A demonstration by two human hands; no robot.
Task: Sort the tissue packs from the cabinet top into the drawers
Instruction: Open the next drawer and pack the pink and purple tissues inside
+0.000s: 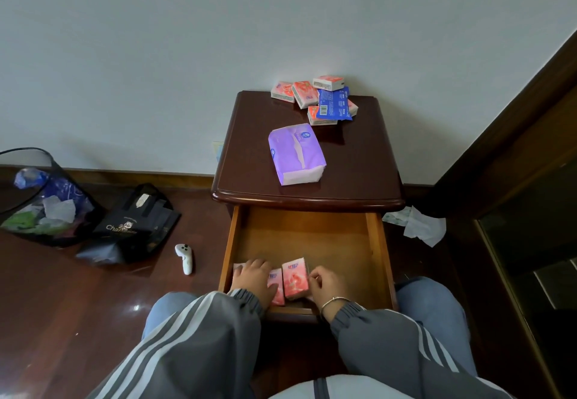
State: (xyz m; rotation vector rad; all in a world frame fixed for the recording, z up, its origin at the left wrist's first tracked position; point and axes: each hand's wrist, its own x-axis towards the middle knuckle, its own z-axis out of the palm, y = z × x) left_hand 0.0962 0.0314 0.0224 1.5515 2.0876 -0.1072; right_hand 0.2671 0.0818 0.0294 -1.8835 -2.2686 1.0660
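Observation:
The top drawer (pixel 376 242) of the dark wooden cabinet (pixel 249 161) is pulled out toward me. Small pink tissue packs (pixel 295 278) lie in a row at its front. My left hand (pixel 253 280) rests flat on the packs at the left. My right hand (pixel 327 284) touches the right side of an upright pink pack, fingers curled against it. On the cabinet top lie a large purple tissue pack (pixel 295 153) and, at the back, a heap of pink packs (pixel 304 94) with a blue pack (pixel 334 103) on them.
On the floor to the left are a black mesh bin (pixel 40 199) full of rubbish, a black bag (pixel 137 220) and a white controller (pixel 184 258). Crumpled tissues (pixel 418 223) lie right of the cabinet. A dark wooden frame (pixel 515 136) stands at the right.

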